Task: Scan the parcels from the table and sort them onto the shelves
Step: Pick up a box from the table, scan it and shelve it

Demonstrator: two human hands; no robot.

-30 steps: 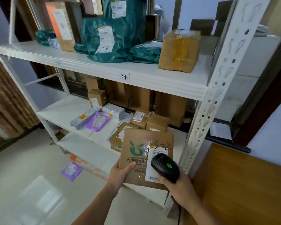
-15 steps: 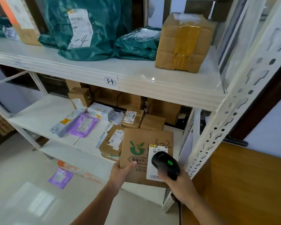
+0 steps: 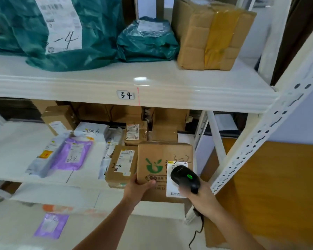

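Closer to the shelves than a second before, the parcel (image 3: 163, 159) had been carried up to the middle shelf (image 3: 14, 141), its far edge over the boards beside a box marked 2-4 (image 3: 121, 163). The left hand (image 3: 140, 186) gripped its near corner, thumb on top. The right hand (image 3: 200, 195) clasped the scanner (image 3: 185, 178), seemingly just above the label (image 3: 173, 190).

Left hand (image 3: 140, 186) thumb-up, fingers curled in a grip; right hand (image 3: 199, 196) fingers wrapped tight, forearms extended forward
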